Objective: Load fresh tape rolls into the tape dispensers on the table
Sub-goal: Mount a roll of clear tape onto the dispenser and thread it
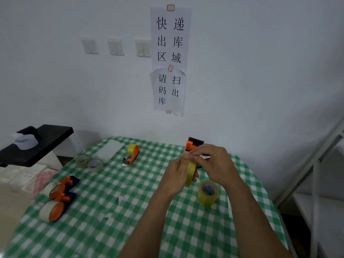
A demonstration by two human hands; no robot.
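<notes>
My left hand [177, 174] grips a yellow tape roll [191, 173] held on edge above the table. My right hand [214, 162] pinches at the top of that roll, fingers curled over it. Just behind my hands an orange and black tape dispenser [192, 144] stands partly hidden. A second yellow tape roll [208, 191] lies flat on the green checked tablecloth [115, 211] below my right wrist. Another orange dispenser with yellow tape [132, 154] lies at the far middle. Several orange dispensers holding clear tape [57, 200] lie at the left edge.
Two clear tape rolls [90, 162] sit at the far left of the table beside a white flat box [111, 148]. A black shelf [37, 144] with a tape roll stands to the left. Paper signs hang on the wall. A metal rack [316, 174] stands at the right.
</notes>
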